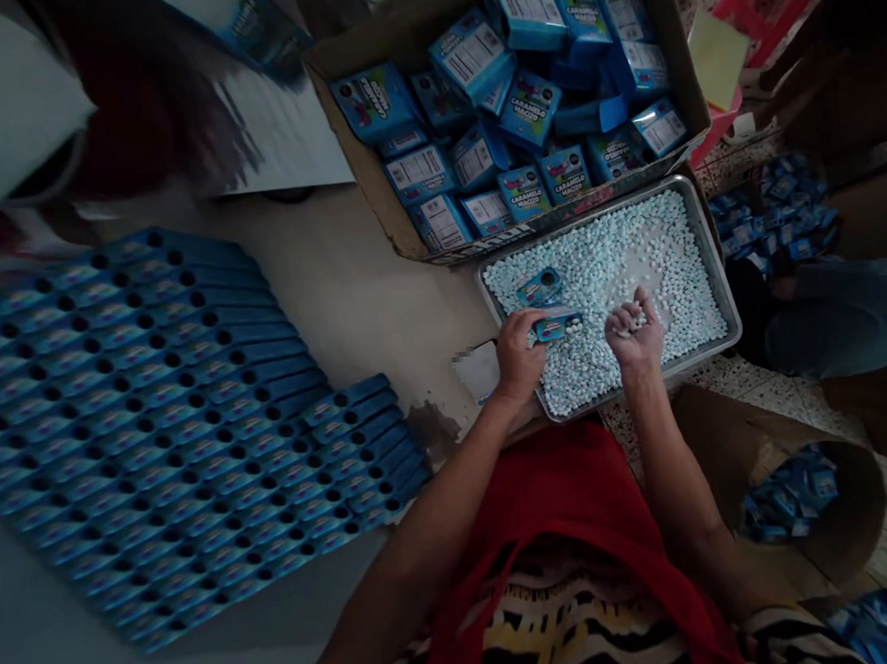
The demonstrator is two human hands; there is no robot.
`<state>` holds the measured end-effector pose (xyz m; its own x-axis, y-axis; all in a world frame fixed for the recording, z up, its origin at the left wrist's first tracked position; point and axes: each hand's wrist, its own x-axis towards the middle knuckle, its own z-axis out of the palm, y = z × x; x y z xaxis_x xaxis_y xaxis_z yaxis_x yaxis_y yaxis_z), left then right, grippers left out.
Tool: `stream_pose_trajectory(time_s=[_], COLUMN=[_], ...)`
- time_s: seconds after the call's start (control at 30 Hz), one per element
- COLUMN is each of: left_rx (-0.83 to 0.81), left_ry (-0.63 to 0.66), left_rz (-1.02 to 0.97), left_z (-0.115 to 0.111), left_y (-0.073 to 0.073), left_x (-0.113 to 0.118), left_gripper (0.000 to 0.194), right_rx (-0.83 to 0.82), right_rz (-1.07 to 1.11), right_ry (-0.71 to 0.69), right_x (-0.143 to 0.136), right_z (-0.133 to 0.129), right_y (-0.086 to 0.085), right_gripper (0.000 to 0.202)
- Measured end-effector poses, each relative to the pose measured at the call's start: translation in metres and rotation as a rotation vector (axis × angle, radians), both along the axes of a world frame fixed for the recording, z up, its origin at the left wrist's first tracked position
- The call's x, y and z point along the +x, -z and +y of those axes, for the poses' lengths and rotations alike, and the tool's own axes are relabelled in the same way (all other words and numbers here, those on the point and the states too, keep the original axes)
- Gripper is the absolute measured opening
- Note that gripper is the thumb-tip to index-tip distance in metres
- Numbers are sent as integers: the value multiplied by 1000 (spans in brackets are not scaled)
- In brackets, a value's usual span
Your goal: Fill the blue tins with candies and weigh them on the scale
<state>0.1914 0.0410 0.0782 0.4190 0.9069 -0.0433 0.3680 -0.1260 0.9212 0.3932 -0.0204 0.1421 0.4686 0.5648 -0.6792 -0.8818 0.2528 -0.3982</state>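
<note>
A metal tray point(721, 305) full of small pale blue and white candies point(580, 233) lies in front of me. Over its left side my left hand point(520, 352) grips a small blue candy box point(555, 327), its end with a dark round hole turned up. A few candies show at the box's right end. Another blue box point(538, 287) rests on the candies just beyond it. My right hand point(637, 335), palm up above the tray's middle, has its fingers curled round several loose candies point(629, 327).
Behind the tray stands a cardboard carton point(375, 191) heaped with blue boxes. Rows of upright blue boxes point(155, 420) cover the table at left. A brown container point(816, 520) with blue packets stands at lower right. Another person's leg point(848, 317) is at right.
</note>
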Motion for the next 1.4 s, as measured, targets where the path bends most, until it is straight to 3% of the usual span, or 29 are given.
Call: stream_pose_trajectory(time_s=[0.1, 0.2, 0.33, 0.4, 0.63, 0.83, 1.0, 1.13, 1.23, 1.4], left_rx=[-93, -175, -221, -219, -165, -112, -67, -21, -13, -16], left_ry=[15, 15, -5, -12, -60, -74, -75, -69, -72, -78], left_rz=[-34, -57, -60, -52, -6, 12, 30, 66, 78, 77], left_z=[-3, -12, -21, -22, -26, -29, -27, -27, -26, -23], left_y=[9, 15, 14, 10, 6, 2, -5, -5, -3, 3], left_x=[-3, -3, -6, -10, -12, -2, 2, 1, -2, -19], left_gripper=[33, 34, 34, 34, 34, 34, 31, 33, 33, 38], right_rx=[-63, -121, -110, -70, 15, 63, 40, 39, 35, -192], right_rz=[37, 77, 190, 178, -244, -613, -724, -634, -424, -108], right_ry=[-103, -147, -90, -95, -240, -334, -323, -247, -181, -190], right_x=[16, 20, 12, 4, -34, -49, -53, -55, -45, -6], right_z=[-22, -34, -28, -18, 10, 11, 11, 15, 11, -12], right_y=[4, 3, -9, -17, -32, -24, -17, -14, -9, 13], right_gripper=[11, 14, 38, 40, 41, 41, 44, 48, 46, 19])
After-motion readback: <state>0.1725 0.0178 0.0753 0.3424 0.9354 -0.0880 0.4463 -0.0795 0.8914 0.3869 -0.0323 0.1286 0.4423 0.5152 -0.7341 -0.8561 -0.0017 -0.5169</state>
